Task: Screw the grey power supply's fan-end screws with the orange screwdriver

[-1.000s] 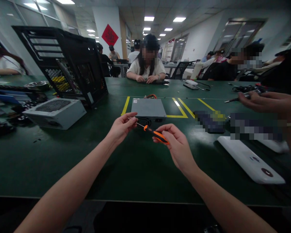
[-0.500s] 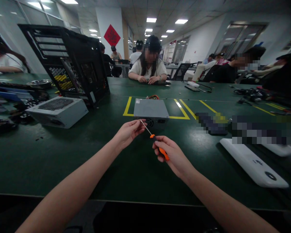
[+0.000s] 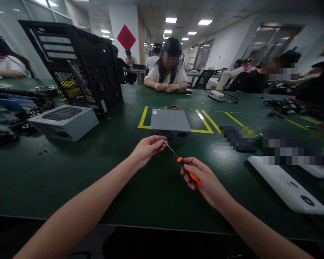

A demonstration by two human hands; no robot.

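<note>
My right hand (image 3: pixel 201 176) is wrapped round the orange and black handle of a screwdriver (image 3: pixel 194 178). Its thin metal shaft slants up to the left. At the shaft's end, the fingers of my left hand (image 3: pixel 149 150) are pinched together; whatever tiny thing they hold, if any, is too small to make out. Just beyond my fingertips a grey computer power supply (image 3: pixel 170 120) lies on the green table (image 3: pixel 140 194), its fan grille and socket facing me. Coloured cables (image 3: pixel 172 107) stick out behind it.
A second power supply (image 3: pixel 67 124) lies at left, before a black computer case (image 3: pixel 97 68). Left of them are stacked parts (image 3: pixel 8 104) and a metal bowl (image 3: pixel 44 90). A white device (image 3: pixel 286 185) lies right. Across the table a person (image 3: pixel 169 72) works.
Both hands have shifted slightly to the right and down. My right hand has moved farther, drawing the screwdriver handle a little away from my left hand. The view has shifted slightly too.
</note>
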